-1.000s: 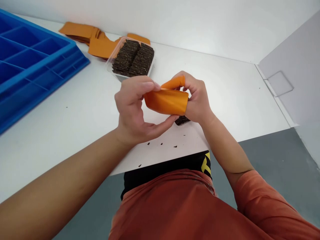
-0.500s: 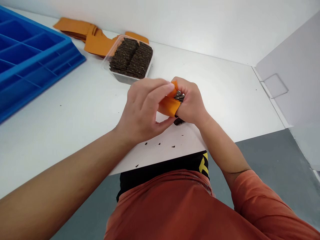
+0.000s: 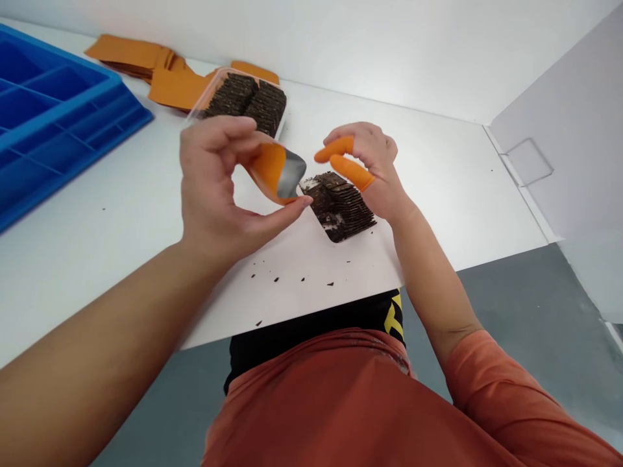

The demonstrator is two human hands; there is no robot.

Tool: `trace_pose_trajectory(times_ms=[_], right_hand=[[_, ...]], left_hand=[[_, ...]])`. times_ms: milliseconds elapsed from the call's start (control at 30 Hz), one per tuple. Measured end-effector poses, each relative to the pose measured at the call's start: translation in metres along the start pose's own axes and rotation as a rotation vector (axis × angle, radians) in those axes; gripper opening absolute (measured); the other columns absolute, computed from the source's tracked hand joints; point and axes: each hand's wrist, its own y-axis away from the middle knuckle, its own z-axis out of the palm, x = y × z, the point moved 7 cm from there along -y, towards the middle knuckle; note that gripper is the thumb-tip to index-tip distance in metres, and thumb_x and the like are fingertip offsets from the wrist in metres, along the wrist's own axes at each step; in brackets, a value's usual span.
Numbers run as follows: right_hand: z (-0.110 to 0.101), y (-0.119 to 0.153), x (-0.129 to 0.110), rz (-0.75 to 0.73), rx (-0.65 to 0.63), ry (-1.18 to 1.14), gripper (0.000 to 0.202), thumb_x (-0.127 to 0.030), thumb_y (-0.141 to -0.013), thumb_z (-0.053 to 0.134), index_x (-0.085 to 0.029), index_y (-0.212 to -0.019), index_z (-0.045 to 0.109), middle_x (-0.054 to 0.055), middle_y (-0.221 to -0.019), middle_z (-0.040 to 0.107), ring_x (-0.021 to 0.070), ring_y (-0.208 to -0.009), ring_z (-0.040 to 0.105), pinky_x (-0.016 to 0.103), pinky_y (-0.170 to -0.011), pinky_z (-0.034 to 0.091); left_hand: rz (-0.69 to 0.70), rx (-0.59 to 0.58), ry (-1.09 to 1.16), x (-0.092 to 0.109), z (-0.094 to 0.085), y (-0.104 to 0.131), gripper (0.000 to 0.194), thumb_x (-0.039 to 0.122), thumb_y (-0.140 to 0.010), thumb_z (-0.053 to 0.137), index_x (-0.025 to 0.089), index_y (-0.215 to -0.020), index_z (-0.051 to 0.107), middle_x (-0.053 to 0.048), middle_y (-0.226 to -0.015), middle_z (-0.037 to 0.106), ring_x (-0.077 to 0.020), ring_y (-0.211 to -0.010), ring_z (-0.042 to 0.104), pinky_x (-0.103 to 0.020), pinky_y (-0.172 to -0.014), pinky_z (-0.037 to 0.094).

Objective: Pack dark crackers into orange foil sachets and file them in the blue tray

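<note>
An orange pouch [image 3: 267, 170] with a silvery inner face is held between the thumb and fingers of my left hand [image 3: 214, 188], its mouth spread and turned right. My right hand [image 3: 372, 159] is apart from it, fingers parted and holding nothing, with orange covers on two fingertips. Just below my right fingers, a tray of thin dark brown sheets [image 3: 348, 207] lies on the white table [image 3: 438, 194]. Its left part shows white bottom and dark crumbs. Behind my left hand stands a clear container packed with two rows of dark sheets [image 3: 267, 107], partly hidden by that hand.
A blue compartmented crate [image 3: 73, 117] takes up the table's far left. Flat orange pouches [image 3: 178, 87] lie stacked along the wall behind the clear container. Dark crumbs are scattered near the front edge. A thin wire handle [image 3: 528, 162] is at the right wall.
My hands have separated. The left has moved left with the orange pouch, and the right has come off it and opened, bringing the tray of dark sheets into view.
</note>
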Motion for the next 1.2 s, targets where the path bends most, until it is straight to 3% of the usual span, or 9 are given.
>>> trace_pose_trajectory(times_ms=[100, 233, 400, 500, 667, 833, 900, 1067, 1200], right_hand=[[0.011, -0.002, 0.008, -0.008, -0.128, 0.075, 0.014, -0.042, -0.101, 0.072, -0.032, -0.104, 0.082, 0.001, -0.147, 0.074, 0.0343, -0.162, 0.048, 0.074, -0.145, 0.0], [0.023, 0.004, 0.008, -0.055, -0.258, 0.113, 0.024, -0.046, -0.096, 0.079, -0.035, -0.117, 0.083, 0.0, -0.164, 0.065, 0.0397, -0.175, 0.03, 0.078, -0.143, -0.012], [0.032, 0.01, 0.007, -0.006, -0.318, 0.217, 0.032, -0.047, -0.099, 0.075, -0.027, -0.123, 0.084, 0.009, -0.178, 0.053, 0.0448, -0.18, 0.019, 0.081, -0.143, -0.014], [0.037, 0.012, 0.008, 0.001, -0.336, 0.257, 0.032, -0.043, -0.096, 0.078, -0.024, -0.121, 0.084, 0.012, -0.18, 0.049, 0.047, -0.18, 0.015, 0.083, -0.141, -0.017], [0.034, 0.013, 0.005, -0.021, -0.316, 0.26, 0.024, -0.036, -0.085, 0.089, -0.024, -0.106, 0.085, 0.011, -0.172, 0.059, 0.0485, -0.179, 0.021, 0.084, -0.142, -0.015], [0.033, 0.012, -0.005, -0.006, -0.323, 0.312, 0.016, -0.028, -0.078, 0.096, -0.022, -0.086, 0.084, 0.013, -0.158, 0.071, 0.051, -0.175, 0.031, 0.084, -0.143, -0.014], [0.032, 0.012, -0.008, -0.017, -0.305, 0.333, 0.02, -0.026, -0.076, 0.097, -0.022, -0.09, 0.084, 0.014, -0.163, 0.068, 0.0515, -0.176, 0.03, 0.084, -0.143, -0.015], [0.034, 0.014, -0.006, -0.071, -0.29, 0.323, 0.047, -0.029, -0.078, 0.095, -0.03, -0.124, 0.083, 0.008, -0.183, 0.045, 0.0506, -0.18, 0.017, 0.087, -0.14, -0.017], [0.038, 0.014, -0.004, -0.051, -0.374, 0.356, 0.042, -0.031, -0.082, 0.094, -0.029, -0.123, 0.086, 0.01, -0.183, 0.046, 0.0509, -0.18, 0.016, 0.088, -0.14, -0.015]], left_hand=[[0.19, -0.017, 0.061, 0.012, 0.002, -0.001, 0.099, 0.072, -0.08, 0.094, 0.031, -0.156, 0.046, -0.008, -0.122, 0.072, -0.023, -0.104, 0.078, -0.046, -0.086, 0.069], [0.151, -0.023, 0.028, 0.012, 0.002, -0.002, 0.095, 0.068, -0.082, 0.094, 0.031, -0.155, 0.047, -0.008, -0.123, 0.076, -0.0242, -0.108, 0.079, -0.046, -0.088, 0.071], [0.154, 0.047, 0.049, 0.015, -0.005, -0.004, 0.091, 0.06, -0.076, 0.101, 0.033, -0.151, 0.058, -0.007, -0.119, 0.072, -0.0235, -0.101, 0.08, -0.041, -0.082, 0.07], [0.144, 0.032, 0.078, 0.015, -0.004, -0.003, 0.091, 0.058, -0.075, 0.103, 0.033, -0.151, 0.059, -0.007, -0.117, 0.072, -0.0233, -0.097, 0.08, -0.042, -0.08, 0.07], [0.056, -0.013, 0.062, 0.008, -0.002, 0.003, 0.089, 0.049, -0.076, 0.103, 0.036, -0.15, 0.056, -0.009, -0.127, 0.075, -0.0279, -0.109, 0.081, -0.049, -0.09, 0.071], [-0.048, -0.022, 0.039, 0.003, -0.004, 0.005, 0.084, 0.057, -0.074, 0.102, 0.033, -0.143, 0.06, -0.007, -0.128, 0.077, -0.029, -0.109, 0.08, -0.052, -0.093, 0.071], [-0.058, -0.031, 0.036, 0.002, -0.003, 0.004, 0.084, 0.059, -0.075, 0.101, 0.033, -0.143, 0.059, -0.006, -0.129, 0.076, -0.0288, -0.11, 0.08, -0.052, -0.095, 0.071], [0.008, -0.002, 0.04, -0.001, -0.001, 0.004, 0.086, 0.058, -0.074, 0.102, 0.034, -0.144, 0.06, -0.008, -0.13, 0.074, -0.0274, -0.107, 0.079, -0.051, -0.09, 0.07], [0.0, -0.014, -0.001, -0.006, 0.001, 0.004, 0.089, 0.062, -0.071, 0.102, 0.033, -0.145, 0.061, -0.008, -0.13, 0.075, -0.0262, -0.105, 0.076, -0.05, -0.089, 0.07]])
